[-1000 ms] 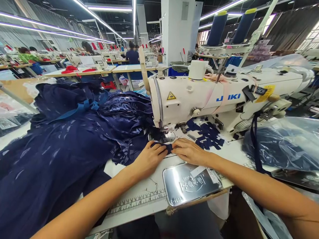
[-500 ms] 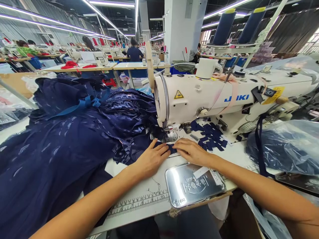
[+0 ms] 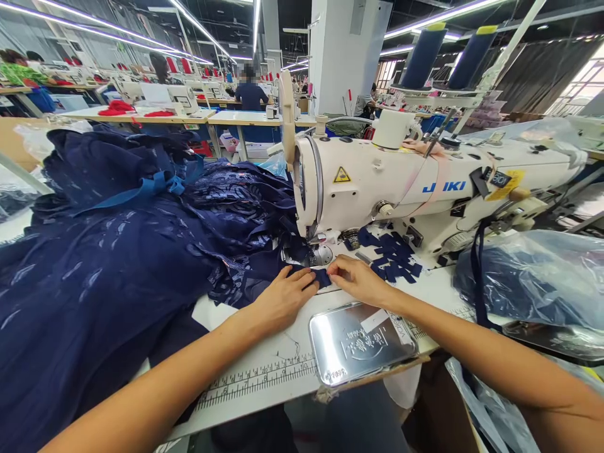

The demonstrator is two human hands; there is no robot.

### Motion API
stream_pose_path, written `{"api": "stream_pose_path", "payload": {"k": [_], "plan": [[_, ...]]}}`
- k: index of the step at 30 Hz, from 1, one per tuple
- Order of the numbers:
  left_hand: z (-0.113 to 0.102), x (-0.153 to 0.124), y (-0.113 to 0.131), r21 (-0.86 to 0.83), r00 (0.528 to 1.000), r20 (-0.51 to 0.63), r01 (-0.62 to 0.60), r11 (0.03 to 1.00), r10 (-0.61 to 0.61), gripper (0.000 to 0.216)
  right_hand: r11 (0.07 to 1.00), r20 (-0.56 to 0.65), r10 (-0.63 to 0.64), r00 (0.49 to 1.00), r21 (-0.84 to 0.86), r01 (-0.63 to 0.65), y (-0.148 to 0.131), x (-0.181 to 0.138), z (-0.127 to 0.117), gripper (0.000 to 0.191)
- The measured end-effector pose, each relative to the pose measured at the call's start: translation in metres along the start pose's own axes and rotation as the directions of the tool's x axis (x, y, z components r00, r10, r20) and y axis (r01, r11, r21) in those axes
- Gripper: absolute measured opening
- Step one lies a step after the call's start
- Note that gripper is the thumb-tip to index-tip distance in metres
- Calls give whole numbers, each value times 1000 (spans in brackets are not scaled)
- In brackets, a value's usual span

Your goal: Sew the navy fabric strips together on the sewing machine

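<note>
My left hand (image 3: pixel 286 294) lies flat at the front of the sewing machine (image 3: pixel 372 179), its fingers stretched over a strip of navy fabric (image 3: pixel 321 277). The strip's right end is pinched between the thumb and fingers of my right hand (image 3: pixel 356 280). Just behind my fingertips are the needle area and presser foot, partly hidden by dark cloth. Small cut navy fabric pieces (image 3: pixel 396 255) lie scattered under the machine arm, beyond my right hand. A large heap of navy garments (image 3: pixel 127 251) with pale patterning, tied with a blue ribbon (image 3: pixel 160 187), spreads to the left.
A shiny metal tin lid (image 3: pixel 361 346) sits at the table's front edge, right of a printed ruler scale (image 3: pixel 264 379). Plastic-wrapped dark cloth (image 3: pixel 528 277) lies at the right. Two navy thread cones (image 3: pixel 423 58) stand above the machine. People sit at other machines behind.
My right hand's fingers have drawn together at the strip's right end, exposing more of it. My left hand stays on the fabric. The camera view has shifted slightly.
</note>
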State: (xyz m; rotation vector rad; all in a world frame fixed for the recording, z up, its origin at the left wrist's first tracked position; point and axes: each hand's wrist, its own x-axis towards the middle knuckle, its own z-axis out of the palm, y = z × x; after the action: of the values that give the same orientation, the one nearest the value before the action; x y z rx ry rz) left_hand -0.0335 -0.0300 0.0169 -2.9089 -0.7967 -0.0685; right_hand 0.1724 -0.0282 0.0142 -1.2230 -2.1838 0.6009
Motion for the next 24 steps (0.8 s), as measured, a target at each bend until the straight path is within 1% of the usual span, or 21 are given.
{"api": "stream_pose_path", "payload": {"k": [1,3,6,9,11,12,14,16,18,20,22,24], "plan": [[0,0,0,1,1000,1,2,1000,-2,43,999,9,11,1000,-46,-11,-1,4,2,8],[0,0,0,-1,1000,6,5,1000,-5,44,985,38,22,999,-173,-15,-4,11,7,7],[0,0,1,-9,1000,14,5,1000,-5,43,932,83,37,996,-362,-5,-9,20,13,6],[1,0,0,-14,1000,-5,4,1000,-5,42,886,157,51,986,-462,28,-11,22,11,7],[2,-1,-1,-14,1000,-22,4,1000,-5,43,897,171,16,985,-437,61,-10,17,6,7],[2,-1,-1,-13,1000,-24,4,1000,-4,42,914,154,-17,988,-398,78,-9,14,3,11],[2,-1,-1,-7,1000,-19,4,1000,-4,42,947,85,-100,991,-298,121,-5,6,-3,24],[1,-1,-1,-3,1000,-21,3,1000,-3,42,953,30,-211,977,-218,212,1,-1,-6,33],[0,0,-1,-3,1000,-30,0,1000,0,40,926,29,-334,942,-179,333,5,-6,-6,31],[-1,1,-1,-10,999,-37,-8,1000,7,37,881,62,-431,900,-186,434,8,-9,-4,26],[-2,3,-3,-22,999,-37,-21,1000,20,35,849,85,-473,877,-220,480,9,-10,-2,25],[-3,5,-6,-40,999,-32,-32,999,31,33,830,94,-492,865,-250,499,9,-10,-1,26]]}}
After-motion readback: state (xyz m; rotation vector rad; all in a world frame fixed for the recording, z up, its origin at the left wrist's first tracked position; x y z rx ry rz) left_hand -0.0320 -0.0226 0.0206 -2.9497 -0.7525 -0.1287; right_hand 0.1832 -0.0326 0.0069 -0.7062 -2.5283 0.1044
